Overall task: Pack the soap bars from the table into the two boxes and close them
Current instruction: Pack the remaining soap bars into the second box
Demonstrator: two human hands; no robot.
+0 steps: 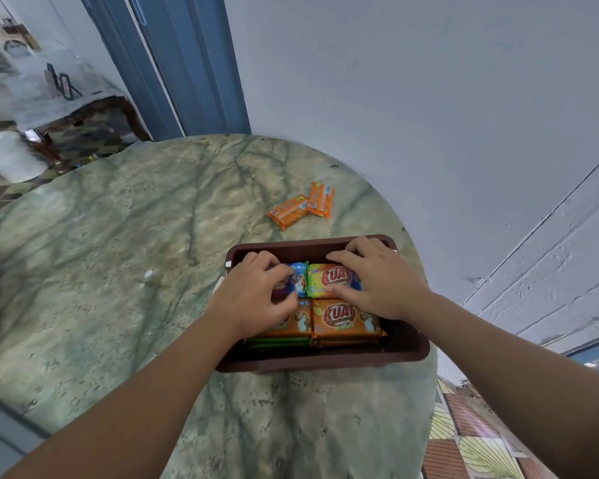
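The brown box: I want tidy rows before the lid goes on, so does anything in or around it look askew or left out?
Inside the brown box the soap bars lie in even rows. Two orange soap bars remain on the marble table beyond it, lying at odd angles and touching each other.

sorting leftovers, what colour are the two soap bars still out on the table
Orange, both soap bars, lying beyond the brown box; the head view shows them clearly.
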